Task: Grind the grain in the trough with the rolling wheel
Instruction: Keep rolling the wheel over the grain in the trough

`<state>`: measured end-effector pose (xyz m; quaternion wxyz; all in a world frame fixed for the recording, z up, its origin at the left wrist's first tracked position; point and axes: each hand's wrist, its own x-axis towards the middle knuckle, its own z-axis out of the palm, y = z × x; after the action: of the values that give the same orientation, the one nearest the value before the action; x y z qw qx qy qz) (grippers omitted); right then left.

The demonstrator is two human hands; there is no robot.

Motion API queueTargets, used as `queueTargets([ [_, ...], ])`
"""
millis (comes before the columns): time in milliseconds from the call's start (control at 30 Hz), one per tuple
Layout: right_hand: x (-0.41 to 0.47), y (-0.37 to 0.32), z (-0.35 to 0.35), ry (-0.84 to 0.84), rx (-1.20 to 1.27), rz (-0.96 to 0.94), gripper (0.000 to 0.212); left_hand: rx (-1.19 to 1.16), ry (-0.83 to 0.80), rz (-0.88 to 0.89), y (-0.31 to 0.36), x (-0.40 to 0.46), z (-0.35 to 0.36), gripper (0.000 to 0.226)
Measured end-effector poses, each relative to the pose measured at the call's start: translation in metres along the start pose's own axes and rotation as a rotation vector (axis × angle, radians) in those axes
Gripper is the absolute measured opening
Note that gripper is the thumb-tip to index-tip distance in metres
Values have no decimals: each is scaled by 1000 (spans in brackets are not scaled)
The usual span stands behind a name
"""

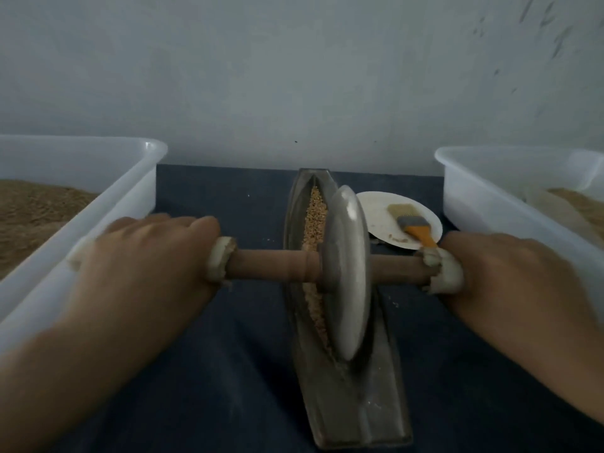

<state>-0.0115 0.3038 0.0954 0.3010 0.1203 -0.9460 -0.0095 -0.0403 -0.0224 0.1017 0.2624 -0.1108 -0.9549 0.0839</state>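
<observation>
- Desk [228,371] under dark blue cloth; long metal trough [369,403] lying lengthwise between the hands, running from near the body out toward the wall.
- Two white tubs flanking: left tub [108,204] just outside the left hand, right tub [483,197] just outside the right hand, both holding brownish material. Best kept clear of elbows during the stroke.
- Rolling wheel [348,273] standing on edge in the trough, midway between the hands, seemingly leaning a little to the right. Judged better held vertical so the rim stays in the groove.
- Left hand [143,256] wrapped round the left end of the wooden axle [271,264]; right hand [510,273] wrapped round the right end. Pale padding at both grips.
- Advised: equal downward pressure from both sides, axle kept square to the trough, full-length strokes.
- Grain [315,220] coarse, piled in the channel left of the wheel and beyond it; looks far from finely ground.
- Plate [379,210] with brush [413,227] just beyond the right hand; a few stray grains on the cloth.
</observation>
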Motion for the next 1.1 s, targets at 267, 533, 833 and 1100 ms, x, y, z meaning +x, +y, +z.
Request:
queueTargets([
  [267,67,3,49,-147,-35,167,9,64,-11,-161,22,71,20,22],
  [533,86,-10,37,110,-192,22,24,-163,-211,-233,4,63,45,12],
  [833,-3,-6,-2,-93,7,33,56,-96,147,125,12,-19,-27,44],
  [1100,14,-7,-3,92,-52,-86,37,-228,13,68,9,-21,-11,64],
])
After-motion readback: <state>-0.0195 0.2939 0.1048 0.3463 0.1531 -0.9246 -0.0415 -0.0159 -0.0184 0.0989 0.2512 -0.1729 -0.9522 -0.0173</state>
